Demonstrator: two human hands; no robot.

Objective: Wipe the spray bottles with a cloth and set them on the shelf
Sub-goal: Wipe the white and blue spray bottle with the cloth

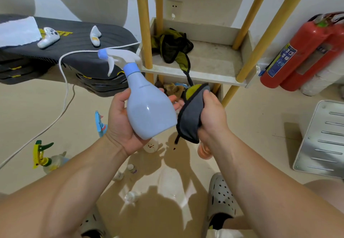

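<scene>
My left hand (pixel 121 118) grips a pale blue spray bottle (pixel 147 107) with a white trigger head, tilted with the nozzle to the left. My right hand (pixel 212 113) holds a folded grey and yellow cloth (pixel 189 118) against the bottle's right side. Just behind stands the shelf (pixel 197 74) with yellow wooden posts. On the floor to the left lie a clear spray bottle with a yellow and green trigger (pixel 46 159) and a blue-triggered one (pixel 100 122), partly hidden by my left arm.
A dark and olive rag (pixel 173 48) lies on the shelf tray. Two red fire extinguishers (pixel 305 51) lean at the right. A dark padded bench (pixel 65 51) with controllers stands at the left; a white cable (pixel 63 89) hangs from it. Small bottles (pixel 132 169) lie between my feet.
</scene>
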